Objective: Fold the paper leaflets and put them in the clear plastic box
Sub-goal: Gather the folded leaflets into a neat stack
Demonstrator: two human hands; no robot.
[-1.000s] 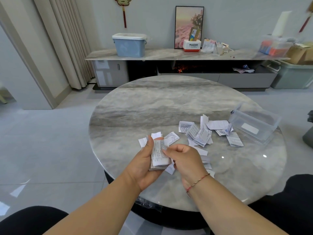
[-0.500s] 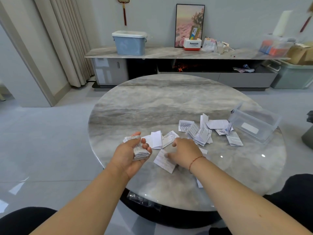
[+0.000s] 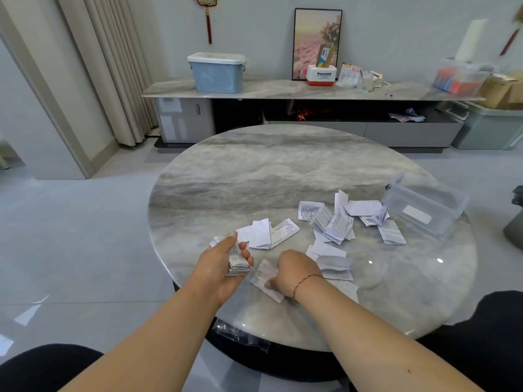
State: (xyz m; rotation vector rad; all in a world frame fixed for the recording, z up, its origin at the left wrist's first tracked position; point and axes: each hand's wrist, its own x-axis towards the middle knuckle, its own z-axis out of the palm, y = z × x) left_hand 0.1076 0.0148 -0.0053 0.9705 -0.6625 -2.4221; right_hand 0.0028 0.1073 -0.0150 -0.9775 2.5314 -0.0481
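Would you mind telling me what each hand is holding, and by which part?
Left hand grips a leaflet stack across its middle; right hand pinches one leaflet at its near edge.

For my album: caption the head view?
Left hand holds folded leaflets; right hand takes another leaflet.

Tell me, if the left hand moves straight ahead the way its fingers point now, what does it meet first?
The left hand, gripping a stack of folded leaflets, points up and to the right. It would probably meet first the folded white leaflet lying on the table; depth is unclear.
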